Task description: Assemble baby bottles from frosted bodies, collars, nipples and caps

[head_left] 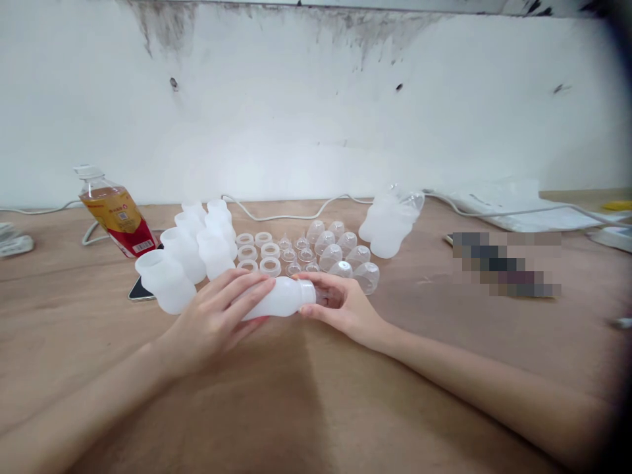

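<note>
A white translucent baby bottle (280,297) lies sideways in the air between my hands, its neck to the right. My left hand (222,309) is wrapped round the bottle's body. At the other end, my right hand (345,306) has thumb and fingers closed on the collar ring (307,291); a clear nipple shows dimly inside that hand. Behind them stand open white bottle bodies (170,283) at left, then white collar rings (270,266), clear nipples (305,254) and clear dome caps (366,276) in rows. Capped bottles (388,227) stand together at back right.
A drink bottle (118,214) with a red and yellow label stands at back left. A phone (141,289) lies beside the bottle bodies. White cable (286,218) runs along the wall. Plastic bags (523,207) and a blurred-out flat item (503,264) lie at right.
</note>
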A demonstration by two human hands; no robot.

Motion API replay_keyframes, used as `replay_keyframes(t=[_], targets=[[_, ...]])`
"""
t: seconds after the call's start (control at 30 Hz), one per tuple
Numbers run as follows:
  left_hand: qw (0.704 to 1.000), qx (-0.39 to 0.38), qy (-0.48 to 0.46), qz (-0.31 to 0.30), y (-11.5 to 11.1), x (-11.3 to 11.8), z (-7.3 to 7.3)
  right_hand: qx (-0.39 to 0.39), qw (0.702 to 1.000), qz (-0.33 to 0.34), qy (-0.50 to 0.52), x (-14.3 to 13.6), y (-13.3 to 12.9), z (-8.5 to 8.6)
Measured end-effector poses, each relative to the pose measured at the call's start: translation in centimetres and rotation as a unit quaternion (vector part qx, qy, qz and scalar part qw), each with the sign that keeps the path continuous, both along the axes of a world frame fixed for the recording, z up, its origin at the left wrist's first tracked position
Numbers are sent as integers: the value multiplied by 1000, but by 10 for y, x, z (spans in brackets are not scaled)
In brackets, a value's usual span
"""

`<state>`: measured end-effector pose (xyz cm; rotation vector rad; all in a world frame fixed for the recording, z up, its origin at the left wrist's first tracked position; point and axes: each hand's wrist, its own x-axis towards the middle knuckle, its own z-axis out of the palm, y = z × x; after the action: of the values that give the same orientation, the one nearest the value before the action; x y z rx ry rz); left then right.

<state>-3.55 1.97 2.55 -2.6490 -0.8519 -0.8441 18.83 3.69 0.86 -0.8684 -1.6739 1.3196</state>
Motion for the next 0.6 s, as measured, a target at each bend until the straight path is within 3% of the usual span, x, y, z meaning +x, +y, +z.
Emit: replay_keyframes(t=[0.2,0.6], targets=[[998,65,7,-10,4,-1,-3,-40,999,2,7,-2,2,0],[994,100,31,9,6,-2,-6,7,1000,11,-7,-3,2,-4]])
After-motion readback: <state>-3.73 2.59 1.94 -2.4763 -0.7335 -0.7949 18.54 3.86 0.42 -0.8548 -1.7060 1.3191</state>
